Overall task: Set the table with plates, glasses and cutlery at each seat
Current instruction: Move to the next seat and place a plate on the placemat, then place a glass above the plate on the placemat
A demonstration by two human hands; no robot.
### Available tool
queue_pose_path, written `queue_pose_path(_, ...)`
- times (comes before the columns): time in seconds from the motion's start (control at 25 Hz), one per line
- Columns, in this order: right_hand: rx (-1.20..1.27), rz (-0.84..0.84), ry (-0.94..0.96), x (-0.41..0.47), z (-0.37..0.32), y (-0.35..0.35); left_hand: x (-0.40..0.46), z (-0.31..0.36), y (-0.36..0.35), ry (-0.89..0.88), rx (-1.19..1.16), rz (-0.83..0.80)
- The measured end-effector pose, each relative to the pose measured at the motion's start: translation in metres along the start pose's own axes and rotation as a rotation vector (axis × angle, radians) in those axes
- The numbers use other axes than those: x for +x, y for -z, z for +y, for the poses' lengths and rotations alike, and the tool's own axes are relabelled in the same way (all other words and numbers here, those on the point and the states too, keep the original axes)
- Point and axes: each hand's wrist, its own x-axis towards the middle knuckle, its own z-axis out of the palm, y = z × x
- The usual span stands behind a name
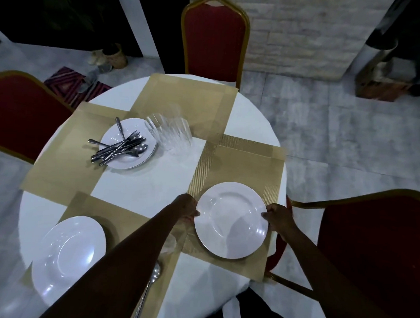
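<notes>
Both hands gripping a white plate (230, 220) by its rim, left hand (187, 209), right hand (279, 217), over a gold placemat (239, 164), round white tabletop (143, 189)

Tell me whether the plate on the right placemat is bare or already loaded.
Bare. The plate shows only clean white surface, with both hands at its rim; the cutlery lies piled on another plate.

cutlery (120, 147) on plate (142, 160) beside glasses (171, 133)

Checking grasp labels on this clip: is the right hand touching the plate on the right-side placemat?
Touching. The head view shows the right hand with its fingers curled onto the right rim of the white plate, no gap between them.
</notes>
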Motion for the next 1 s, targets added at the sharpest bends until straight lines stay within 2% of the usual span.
queue_pose_path(0.12, -0.296, 0.105, 0.166, -0.001, -0.015, -0.001, -0.004, 0.001, 0.007, -0.03, 0.022, 0.077)
queue_pose_path(0.2, -0.344, 0.18, 0.331, 0.003, -0.034, -0.007, -0.006, -0.005, 0.021, -0.134, 0.031, 0.216)
queue_pose_path(0.32, -0.274, 0.113, 0.482, 0.013, -0.078, -0.021, -0.011, -0.016, 0.044, -0.214, -0.082, 0.4)
queue_pose_path(0.48, -0.289, 0.003, 0.607, 0.027, -0.148, -0.05, -0.016, -0.022, 0.079, -0.269, -0.183, 0.541)
queue_pose_path(0.72, -0.254, -0.037, 0.692, 0.045, -0.241, -0.102, 0.004, -0.042, 0.115, -0.267, -0.295, 0.579)
queue_pose_path(1.0, -0.112, -0.025, 0.72, 0.066, -0.271, -0.137, 0.026, -0.056, 0.118, -0.268, -0.344, 0.541)
